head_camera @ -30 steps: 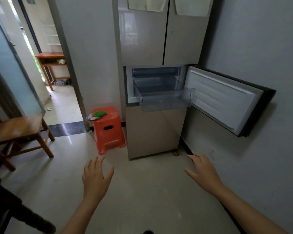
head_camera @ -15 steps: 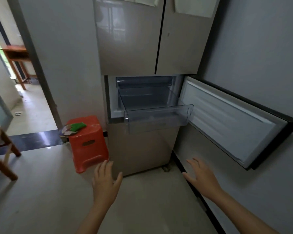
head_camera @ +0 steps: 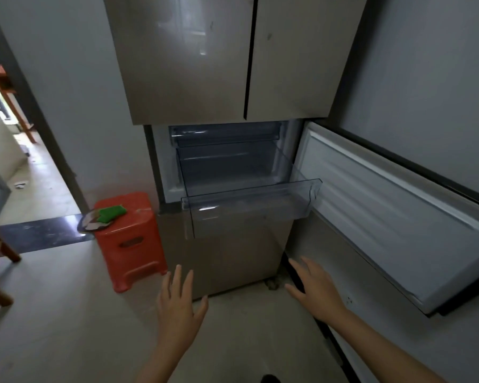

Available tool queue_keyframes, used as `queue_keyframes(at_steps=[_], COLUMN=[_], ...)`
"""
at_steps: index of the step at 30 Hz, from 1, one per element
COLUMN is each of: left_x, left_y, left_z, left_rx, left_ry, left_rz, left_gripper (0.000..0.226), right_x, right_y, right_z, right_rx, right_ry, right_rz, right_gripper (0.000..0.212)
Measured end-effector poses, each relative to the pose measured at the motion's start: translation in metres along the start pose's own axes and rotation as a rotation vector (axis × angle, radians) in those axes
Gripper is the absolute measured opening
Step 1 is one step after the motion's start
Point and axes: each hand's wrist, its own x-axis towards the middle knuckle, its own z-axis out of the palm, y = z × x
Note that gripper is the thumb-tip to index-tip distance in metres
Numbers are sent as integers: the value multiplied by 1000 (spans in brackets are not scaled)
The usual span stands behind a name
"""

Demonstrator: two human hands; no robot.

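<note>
My left hand (head_camera: 177, 308) and right hand (head_camera: 315, 291) hold nothing, fingers (head_camera: 174, 280) straight and spread. Drawer (head_camera: 249, 203) — pulled out — lies above and ahead, long axis left–right, both hands about equally near.

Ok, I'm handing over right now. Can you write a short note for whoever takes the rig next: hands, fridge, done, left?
Hands: left hand open and empty, low in front of the fridge; right hand open and empty, below the door.
Things: the door is swung open to the right; the clear drawer is pulled out and looks empty. A stool with a green cloth stands left of the fridge.
Done: door open, drawer out.
Left: probably reach up to the drawer; neither hand touches it yet.
</note>
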Motion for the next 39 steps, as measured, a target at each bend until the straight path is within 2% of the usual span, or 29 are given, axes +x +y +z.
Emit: queue_keyframes(at_steps=[2,5,10,13,17,23,29,36,39], left_x=[23,58,113,140,160,174,176,176,178], left_y=[8,28,59,72,82,68,58,59,58], left_z=[8,21,42,62,82,89,96,98,97], left_rx=[35,86,247,277,320,361,385,363,385], left_ry=[3,40,116,129,118,77,47,53,41], left_rz=[-10,-17,28,9,-42,-129,-98,-103,-52], left_gripper=[62,57,70,95,103,108,125,121,119], right_x=[28,74,144,180,213,237,243,250,255], right_y=[10,28,56,73,83,96,104,109,112], right_z=[-1,-8,-15,-12,-6,9,16,20,19], right_rx=[22,7,-134,-256,-286,-281,-236,-282,-264], right_ry=[15,27,108,145,213,238,280,367,390], right_rz=[-31,-64,-195,-274,-370,-459,-509,-557,-540], right_gripper=[66,67,73,90,97,100,103,97,97])
